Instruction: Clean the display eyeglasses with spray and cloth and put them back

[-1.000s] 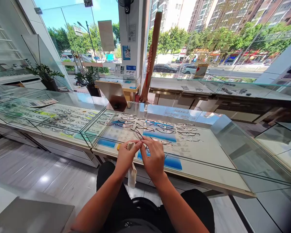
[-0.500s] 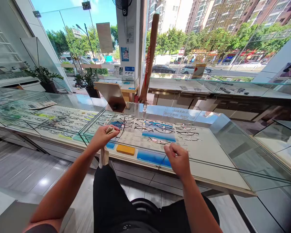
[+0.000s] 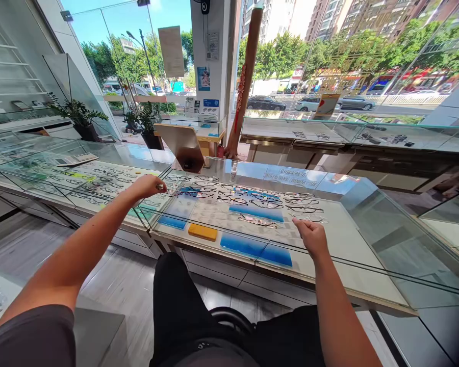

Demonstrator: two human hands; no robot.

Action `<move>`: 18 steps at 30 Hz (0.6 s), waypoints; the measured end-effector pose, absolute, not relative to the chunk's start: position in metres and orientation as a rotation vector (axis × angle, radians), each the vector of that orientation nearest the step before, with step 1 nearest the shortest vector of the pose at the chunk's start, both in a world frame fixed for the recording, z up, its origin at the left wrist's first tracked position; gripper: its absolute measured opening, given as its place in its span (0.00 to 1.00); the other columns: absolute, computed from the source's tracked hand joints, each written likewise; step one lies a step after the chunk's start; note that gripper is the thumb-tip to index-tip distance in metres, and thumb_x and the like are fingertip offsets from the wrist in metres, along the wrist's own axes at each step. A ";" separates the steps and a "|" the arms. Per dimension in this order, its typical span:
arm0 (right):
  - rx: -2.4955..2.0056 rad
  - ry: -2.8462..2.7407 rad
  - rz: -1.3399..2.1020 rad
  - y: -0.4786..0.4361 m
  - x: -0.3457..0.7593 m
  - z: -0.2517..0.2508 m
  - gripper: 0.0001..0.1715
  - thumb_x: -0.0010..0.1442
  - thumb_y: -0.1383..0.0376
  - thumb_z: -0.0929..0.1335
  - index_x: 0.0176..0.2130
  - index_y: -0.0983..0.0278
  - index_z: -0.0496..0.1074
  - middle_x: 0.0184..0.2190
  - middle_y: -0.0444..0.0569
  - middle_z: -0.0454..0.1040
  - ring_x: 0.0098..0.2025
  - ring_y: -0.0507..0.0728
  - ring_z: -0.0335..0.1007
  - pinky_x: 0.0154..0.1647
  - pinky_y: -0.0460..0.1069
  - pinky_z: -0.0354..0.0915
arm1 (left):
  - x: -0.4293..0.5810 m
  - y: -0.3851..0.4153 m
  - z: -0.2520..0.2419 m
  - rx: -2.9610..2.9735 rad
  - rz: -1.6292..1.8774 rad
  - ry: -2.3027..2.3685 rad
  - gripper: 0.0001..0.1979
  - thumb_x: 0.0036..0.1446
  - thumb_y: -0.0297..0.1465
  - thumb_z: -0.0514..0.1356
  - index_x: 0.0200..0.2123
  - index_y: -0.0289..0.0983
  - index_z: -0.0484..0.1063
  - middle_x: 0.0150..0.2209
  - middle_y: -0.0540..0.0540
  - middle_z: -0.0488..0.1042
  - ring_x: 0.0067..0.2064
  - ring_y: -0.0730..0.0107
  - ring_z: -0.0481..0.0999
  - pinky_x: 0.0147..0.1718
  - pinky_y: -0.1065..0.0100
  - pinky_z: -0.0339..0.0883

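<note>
My left hand (image 3: 151,186) is stretched forward over the left end of the glass showcase (image 3: 248,262). Its fingers are closed, and what they hold, if anything, I cannot make out. A pair of eyeglasses (image 3: 172,192) lies beside those fingertips. My right hand (image 3: 311,237) is curled into a fist on the right, near the rimmed eyeglasses (image 3: 306,209); no object shows in it. Between my hands, several eyeglasses sit in rows, including a dark pair (image 3: 265,201) and a thin-rimmed pair (image 3: 257,221). The beige cloth seen earlier is out of sight.
A yellow case (image 3: 202,231) and blue sheets (image 3: 243,245) lie near the front edge. A small spray bottle (image 3: 233,172) and a tilted mirror (image 3: 181,145) stand at the back. A calculator-like device (image 3: 76,159) is to the left. A chair part (image 3: 229,316) shows between my legs.
My left hand has moved left and forward; the cloth and the eyeglasses it held no longer show in it. My right hand has shifted right, still closed. The view has turned slightly left.
</note>
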State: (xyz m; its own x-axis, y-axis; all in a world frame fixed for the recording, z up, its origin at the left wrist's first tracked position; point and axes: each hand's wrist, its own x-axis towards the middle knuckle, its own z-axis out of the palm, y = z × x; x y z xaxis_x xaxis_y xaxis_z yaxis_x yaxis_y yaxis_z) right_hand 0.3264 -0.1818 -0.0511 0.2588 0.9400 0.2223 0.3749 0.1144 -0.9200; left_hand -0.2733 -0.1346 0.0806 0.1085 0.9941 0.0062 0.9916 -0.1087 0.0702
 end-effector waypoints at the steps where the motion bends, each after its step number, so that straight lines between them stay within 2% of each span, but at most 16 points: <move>1: -1.456 -1.315 0.664 -0.182 0.327 -0.052 0.33 0.57 0.47 0.73 0.16 0.56 0.54 0.15 0.39 0.51 0.22 0.51 0.46 0.26 0.53 0.49 | -0.274 -0.132 0.077 2.314 0.022 2.080 0.16 0.56 0.42 0.67 0.42 0.42 0.89 0.37 0.43 0.86 0.39 0.58 0.78 0.38 0.68 0.58; 12: -1.422 -1.338 0.686 -0.180 0.335 -0.066 0.35 0.60 0.45 0.73 0.18 0.58 0.56 0.17 0.38 0.49 0.23 0.50 0.44 0.25 0.50 0.47 | -0.274 -0.111 0.056 2.271 -0.301 2.154 0.17 0.57 0.36 0.62 0.44 0.44 0.89 0.45 0.39 0.88 0.46 0.50 0.83 0.41 0.64 0.67; 18: -1.443 -1.346 0.684 -0.181 0.335 -0.065 0.35 0.60 0.45 0.73 0.18 0.58 0.55 0.17 0.38 0.49 0.23 0.50 0.44 0.24 0.51 0.46 | -0.283 -0.101 0.064 2.287 -0.381 2.118 0.17 0.58 0.39 0.64 0.47 0.46 0.89 0.45 0.41 0.88 0.47 0.50 0.84 0.42 0.65 0.69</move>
